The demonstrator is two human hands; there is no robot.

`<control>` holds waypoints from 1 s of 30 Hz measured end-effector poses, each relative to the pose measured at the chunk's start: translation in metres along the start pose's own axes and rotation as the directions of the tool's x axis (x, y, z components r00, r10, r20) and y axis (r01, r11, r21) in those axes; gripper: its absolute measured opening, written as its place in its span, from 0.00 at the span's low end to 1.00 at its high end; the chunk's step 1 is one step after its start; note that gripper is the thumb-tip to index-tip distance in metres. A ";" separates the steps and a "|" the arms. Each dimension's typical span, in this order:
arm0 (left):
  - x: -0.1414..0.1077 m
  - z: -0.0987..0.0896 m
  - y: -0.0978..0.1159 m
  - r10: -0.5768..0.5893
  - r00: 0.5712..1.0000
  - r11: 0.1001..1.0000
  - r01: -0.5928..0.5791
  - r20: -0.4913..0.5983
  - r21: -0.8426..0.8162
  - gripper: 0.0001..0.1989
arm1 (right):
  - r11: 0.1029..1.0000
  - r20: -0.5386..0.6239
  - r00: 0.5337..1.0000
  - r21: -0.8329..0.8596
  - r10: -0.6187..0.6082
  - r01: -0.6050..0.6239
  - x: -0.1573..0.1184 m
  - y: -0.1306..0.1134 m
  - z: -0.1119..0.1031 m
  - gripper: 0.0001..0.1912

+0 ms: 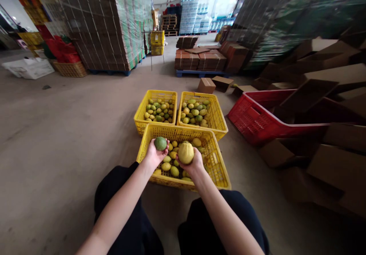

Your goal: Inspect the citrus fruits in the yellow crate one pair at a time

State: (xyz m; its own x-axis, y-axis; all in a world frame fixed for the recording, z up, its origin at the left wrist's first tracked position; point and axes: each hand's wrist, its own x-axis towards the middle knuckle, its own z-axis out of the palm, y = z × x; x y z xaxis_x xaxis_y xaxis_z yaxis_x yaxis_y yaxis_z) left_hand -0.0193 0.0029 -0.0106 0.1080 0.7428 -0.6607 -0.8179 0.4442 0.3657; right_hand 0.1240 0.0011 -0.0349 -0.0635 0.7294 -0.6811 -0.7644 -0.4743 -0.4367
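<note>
My left hand (pixel 154 157) is wrapped from below around a round, dark green citrus fruit (pixel 160 144). In my right hand (pixel 196 163) rests a larger, ribbed yellow citrus fruit (pixel 185 154), gripped from its side and underneath. Both hands are raised over a yellow plastic crate (pixel 220 167), whose bottom is covered with yellow and greenish lemons (pixel 174 171). My hands and forearms hide part of this crate's contents. Just behind it stand two more yellow crates, a left one (pixel 139 112) and a right one (pixel 220 119), each holding green and yellow fruit.
To the right, a red crate (pixel 248 119) holds cardboard, with loose open boxes (pixel 337 163) piled around it. Stacked flat cardboard (pixel 187 61) sits on a blue pallet ahead. Tall wrapped stacks (pixel 94 26) rise on both sides. A wicker basket (pixel 70 69) is at left.
</note>
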 end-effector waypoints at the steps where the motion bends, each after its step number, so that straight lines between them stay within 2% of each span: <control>1: 0.002 0.000 0.000 0.012 1.000 1.000 -0.012 -0.003 0.005 0.15 | 1.000 -0.029 0.999 0.002 0.021 -0.021 -0.001 -0.001 0.001 0.13; 3: 0.005 -0.001 0.000 0.037 0.999 0.999 -0.036 -0.027 0.018 0.13 | 0.999 -0.070 0.996 0.016 0.050 -0.049 -0.004 -0.005 0.004 0.14; 7: 0.009 0.001 0.002 0.061 0.995 0.998 -0.060 -0.074 0.024 0.09 | 0.997 -0.021 0.999 0.066 -0.047 0.048 -0.009 -0.014 0.004 0.16; 12: 0.003 0.007 0.006 0.135 0.989 0.991 -0.136 -0.052 -0.013 0.06 | 0.980 -0.013 0.987 0.125 -0.157 0.158 -0.016 -0.025 -0.007 0.05; 15: -0.006 0.007 0.009 0.052 0.998 0.998 -0.051 0.022 -0.048 0.07 | 0.977 -0.022 0.982 0.105 -0.186 0.187 -0.020 -0.029 -0.015 0.02; 17: -0.010 0.006 0.011 -0.033 0.995 0.998 0.038 0.093 -0.057 0.11 | 0.984 0.003 0.986 0.053 -0.169 0.169 -0.021 -0.029 -0.022 0.07; 20: -0.013 0.004 0.010 -0.078 0.987 0.995 0.085 0.142 -0.049 0.14 | 0.991 0.052 0.990 -0.008 -0.135 0.135 -0.022 -0.028 -0.030 0.13; 25: -0.009 0.009 0.003 0.000 0.980 1.000 0.004 0.199 -0.019 0.12 | 0.972 -0.030 0.972 0.000 -0.233 0.233 -0.023 -0.024 -0.032 0.09; 27: -0.006 0.011 0.000 0.055 0.980 0.998 -0.054 0.193 -0.008 0.07 | 0.973 -0.015 0.973 -0.017 -0.230 0.229 -0.023 -0.023 -0.032 0.09; 30: -0.003 0.009 -0.002 0.080 0.987 0.997 -0.082 0.141 0.006 0.03 | 0.974 0.019 0.974 -0.033 -0.225 0.226 -0.022 -0.022 -0.031 0.07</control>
State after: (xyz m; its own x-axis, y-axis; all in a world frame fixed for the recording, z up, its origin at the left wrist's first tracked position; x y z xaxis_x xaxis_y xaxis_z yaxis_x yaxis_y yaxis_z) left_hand -0.0132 0.0045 -0.0037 0.1212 0.8393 -0.5301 -0.8206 0.3851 0.4222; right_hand 0.1618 -0.0198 -0.0286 0.0977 0.8268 -0.5539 -0.7374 -0.3136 -0.5982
